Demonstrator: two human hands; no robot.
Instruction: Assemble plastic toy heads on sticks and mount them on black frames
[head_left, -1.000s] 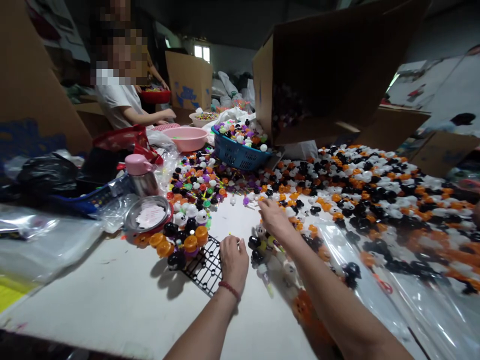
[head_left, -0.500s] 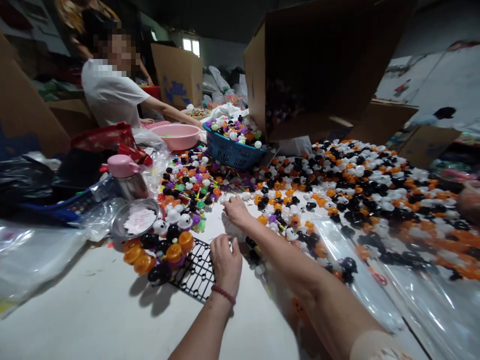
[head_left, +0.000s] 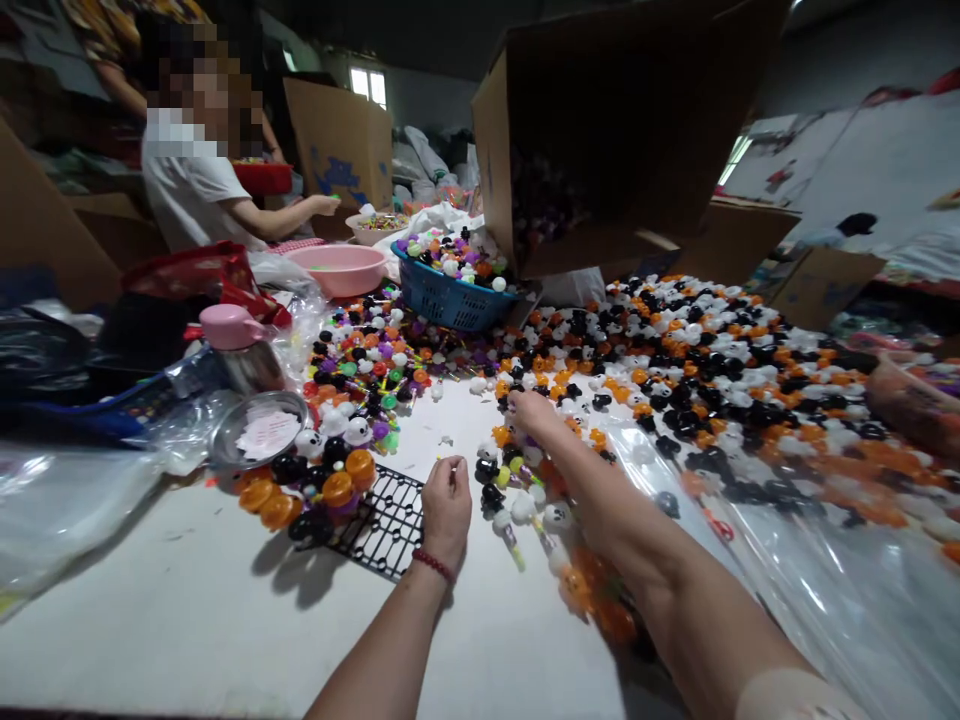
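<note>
My left hand (head_left: 447,505), with a red bead bracelet at the wrist, is at the right edge of a black plastic grid (head_left: 386,520). Its thumb and fingers are pinched together; what they hold, if anything, is too small to make out. Orange pumpkin toys (head_left: 337,488), black ones and white skull-like ones crowd the grid's left end. My right hand (head_left: 534,412) reaches into the near edge of the loose toy heap (head_left: 577,385). Its fingers curl downward among small toys, and their grip is hidden. White-headed toys with short coloured sticks (head_left: 525,508) lie between my arms.
A blue basket (head_left: 450,303) heaped with toys and a pink basin (head_left: 337,270) stand at the back. On the left are a pink-lidded flask (head_left: 240,348) and a metal bowl (head_left: 259,430). Clear plastic bags (head_left: 660,490) lie right. Co-workers stand beyond.
My right hand has moved right, from the white table to the toy heap. My left hand's fingers have drawn together into a pinch. A co-worker's arm has pulled back from the blue basket.
</note>
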